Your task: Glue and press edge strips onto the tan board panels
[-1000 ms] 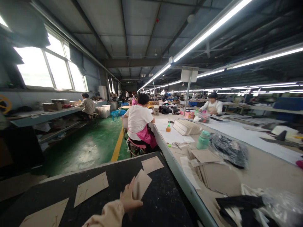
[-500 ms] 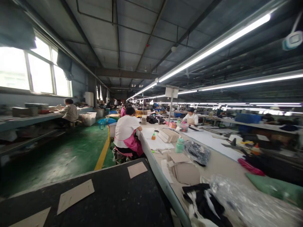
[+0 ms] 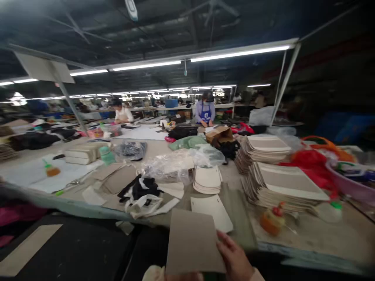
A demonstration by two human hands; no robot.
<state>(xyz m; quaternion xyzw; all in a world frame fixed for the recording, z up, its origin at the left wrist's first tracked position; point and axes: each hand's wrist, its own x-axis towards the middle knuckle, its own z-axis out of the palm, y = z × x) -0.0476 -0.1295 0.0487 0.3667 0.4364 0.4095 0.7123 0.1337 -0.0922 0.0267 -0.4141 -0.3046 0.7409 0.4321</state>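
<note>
A flat grey-brown board panel (image 3: 193, 242) is held up in front of me at the bottom middle. My right hand (image 3: 236, 257) is closed on its right edge, thumb and fingers pinching it. At the lower edge, my left hand (image 3: 186, 276) also grips the panel, though most of that hand is behind it or cut off by the frame. Just beyond lies a cream panel with small slots (image 3: 215, 214) on the table. Behind it stands a short stack of cream panels (image 3: 207, 179). Black and white fabric straps (image 3: 145, 193) lie to the left.
Stacks of layered panels (image 3: 293, 183) stand at the right, near a glue bottle with a red cap (image 3: 272, 221). Clear plastic bags (image 3: 170, 166) cover the table's middle. A green bottle (image 3: 107, 155) is further left. A co-worker in a blue apron (image 3: 206, 111) sits across the tables.
My view has swung right and down, from the aisle and windows to the worktable. Both my hands and the grey-brown panel have come into view.
</note>
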